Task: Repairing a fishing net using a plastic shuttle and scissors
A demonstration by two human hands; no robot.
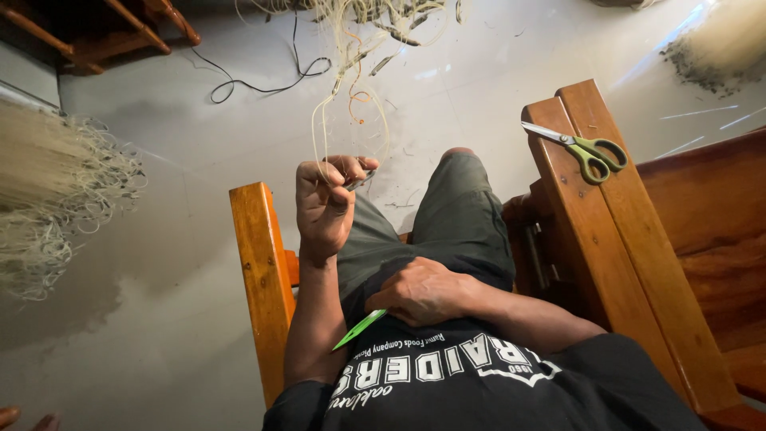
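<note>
1. Two hands were at work: the left hand (325,203) was raised with fingers curled, pinching pale loops of fishing line (351,120) and a small dark piece against the thumb.
2. The right hand (419,291) rested low on the lap, closed around a green flat tool (361,328) whose tip pointed toward the left forearm.
3. Loops hanging from the pinch could probably slip or tangle with the loose heap of line (375,16) on the floor beyond the knee, since the strands ran together there.
4. Scissors with green handles (578,148) lay on the wooden armrest (594,239) near its edge; a knock from the elbow might send them off.
5. No packages or signs showed; the only lettering was white print on the black shirt (479,383).
</note>
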